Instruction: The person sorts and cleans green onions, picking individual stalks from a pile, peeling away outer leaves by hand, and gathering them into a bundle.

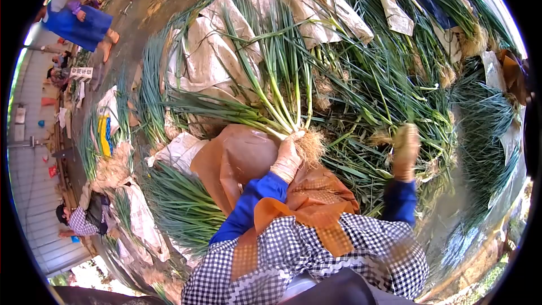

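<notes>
My left hand (288, 155) is closed around the white lower stems of a bunch of green onions (276, 99). Its tangled, pale roots (310, 147) hang to the right of my fist, and the leaves fan up and left. Farther right, my right hand (405, 144) is raised over the heaped green onions (367, 90). Motion blurs its fingers, so I cannot make out whether it holds anything. A brown apron (237, 152) covers my lap beneath the bunch.
Pale sacking (212, 51) lies across green onions ahead. More bundles (183, 203) rest at my left, and others (483, 124) lie at the far right. A person in a blue garment (79, 22) is at upper left. Another person (84, 220) sits at lower left.
</notes>
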Demonstrator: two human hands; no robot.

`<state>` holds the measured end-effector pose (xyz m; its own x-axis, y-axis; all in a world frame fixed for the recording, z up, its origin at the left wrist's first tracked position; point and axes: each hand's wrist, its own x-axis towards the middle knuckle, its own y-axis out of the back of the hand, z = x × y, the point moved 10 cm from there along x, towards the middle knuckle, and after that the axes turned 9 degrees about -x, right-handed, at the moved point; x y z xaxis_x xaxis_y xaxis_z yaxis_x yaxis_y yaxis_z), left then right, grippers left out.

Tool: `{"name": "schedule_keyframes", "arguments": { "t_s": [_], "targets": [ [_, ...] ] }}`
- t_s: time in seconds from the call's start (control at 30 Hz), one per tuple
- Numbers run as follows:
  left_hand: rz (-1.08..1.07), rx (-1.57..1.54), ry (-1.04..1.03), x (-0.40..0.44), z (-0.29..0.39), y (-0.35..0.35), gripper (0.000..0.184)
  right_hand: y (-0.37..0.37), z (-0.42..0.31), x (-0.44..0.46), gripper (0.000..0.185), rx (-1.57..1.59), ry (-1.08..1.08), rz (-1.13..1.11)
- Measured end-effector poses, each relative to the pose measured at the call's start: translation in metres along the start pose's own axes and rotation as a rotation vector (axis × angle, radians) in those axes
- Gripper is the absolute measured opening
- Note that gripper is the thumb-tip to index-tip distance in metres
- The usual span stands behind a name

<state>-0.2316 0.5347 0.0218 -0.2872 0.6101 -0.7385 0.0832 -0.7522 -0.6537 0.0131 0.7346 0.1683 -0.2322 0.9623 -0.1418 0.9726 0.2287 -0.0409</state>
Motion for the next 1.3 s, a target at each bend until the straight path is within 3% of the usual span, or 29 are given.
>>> {"name": "schedule_keyframes", "arguments": {
  "t_s": [0.03,0.07,0.13,0.2,0.27,0.3,0.37,0.43,0.47,0.5,0.57,0.63,0.7,0.77,0.83,0.87,0.9,0.93,0.97,1.03,1.07,1.1,1.17,1.2,1.3],
  "targets": [
    [-0.043,-0.011,0.01,-0.008,0.001,-0.01,0.021,0.031,-0.015,0.014,0.018,-0.181,0.066,0.007],
    [-0.043,-0.008,0.012,-0.009,0.001,-0.008,0.021,0.066,-0.013,0.028,0.016,-0.998,0.315,0.153],
    [-0.105,-0.058,0.007,-0.009,-0.002,-0.012,0.022,0.044,-0.009,0.03,0.042,-2.027,0.44,0.279],
    [-0.138,-0.06,0.077,-0.015,-0.007,-0.022,0.023,-0.013,0.023,0.042,0.037,-1.218,0.294,0.078],
    [-0.177,-0.048,0.111,-0.016,-0.01,-0.02,0.024,-0.123,0.09,0.033,0.048,-0.764,0.001,-0.413],
    [-0.15,-0.033,0.106,-0.012,-0.01,-0.016,0.025,-0.166,0.115,0.031,0.048,-0.555,0.044,-0.49],
    [-0.111,-0.018,0.097,-0.01,-0.011,-0.006,0.025,-0.221,0.14,0.027,0.044,-0.466,-0.103,-0.692],
    [-0.151,-0.013,-0.003,-0.006,-0.003,-0.006,0.025,-0.236,0.18,0.029,0.04,-0.751,-0.003,-0.66],
    [-0.135,0.043,-0.055,-0.002,0.0,0.0,0.025,-0.237,0.141,0.015,0.037,-1.012,0.216,-0.647],
    [-0.132,0.041,-0.052,-0.003,0.001,-0.001,0.025,-0.231,0.113,-0.001,0.037,-0.949,0.189,-0.597],
    [-0.032,-0.059,0.045,-0.005,-0.008,0.001,0.023,-0.225,0.089,-0.036,0.038,-0.855,0.237,-0.703],
    [0.011,-0.046,0.012,-0.004,-0.007,0.001,0.023,-0.184,0.06,-0.056,0.033,-0.598,-0.03,-0.857],
    [-0.072,0.005,-0.038,-0.002,-0.001,-0.002,0.022,-0.113,0.055,-0.038,0.029,-0.232,-0.278,-0.777],
    [-0.123,-0.018,0.027,-0.018,-0.002,-0.023,0.023,-0.062,0.021,-0.001,0.023,-0.324,-0.255,-0.583],
    [-0.177,-0.077,0.015,-0.013,0.0,-0.02,0.023,-0.012,0.082,0.059,0.019,-1.618,0.216,-0.319],
    [-0.18,-0.072,0.029,-0.01,0.0,-0.014,0.023,-0.009,0.087,0.067,0.016,-1.674,0.218,-0.081],
    [-0.234,-0.081,-0.005,-0.021,0.002,-0.031,0.022,-0.054,0.087,0.052,0.021,-1.047,0.57,-0.215],
    [-0.253,-0.094,0.028,-0.015,0.001,-0.033,0.021,-0.094,0.099,0.051,0.03,-0.992,0.259,-0.37],
    [-0.251,-0.1,0.067,-0.017,-0.001,-0.024,0.021,-0.136,0.116,0.032,0.04,-0.583,-0.238,-0.592],
    [-0.328,-0.07,0.083,-0.027,0.0,-0.04,0.022,-0.198,0.144,0.012,0.046,-0.111,-0.472,-0.72],
    [-0.269,-0.07,0.083,-0.029,-0.001,-0.033,0.023,-0.219,0.174,0.005,0.042,0.044,-0.679,-0.73],
    [-0.208,-0.066,0.08,-0.03,0.0,-0.024,0.024,-0.233,0.139,0.013,0.034,0.006,-0.32,-0.751],
    [-0.234,-0.065,0.119,-0.039,0.001,-0.018,0.029,-0.234,0.109,0.025,0.025,-0.048,-0.253,-0.604],
    [-0.219,-0.043,0.047,-0.052,0.009,-0.022,0.031,-0.223,0.077,0.031,0.021,-0.094,-0.094,-0.474],
    [-0.286,-0.043,0.017,-0.061,0.015,-0.023,0.035,-0.208,0.01,0.035,0.028,-0.778,0.264,-0.318]
  ]
}}
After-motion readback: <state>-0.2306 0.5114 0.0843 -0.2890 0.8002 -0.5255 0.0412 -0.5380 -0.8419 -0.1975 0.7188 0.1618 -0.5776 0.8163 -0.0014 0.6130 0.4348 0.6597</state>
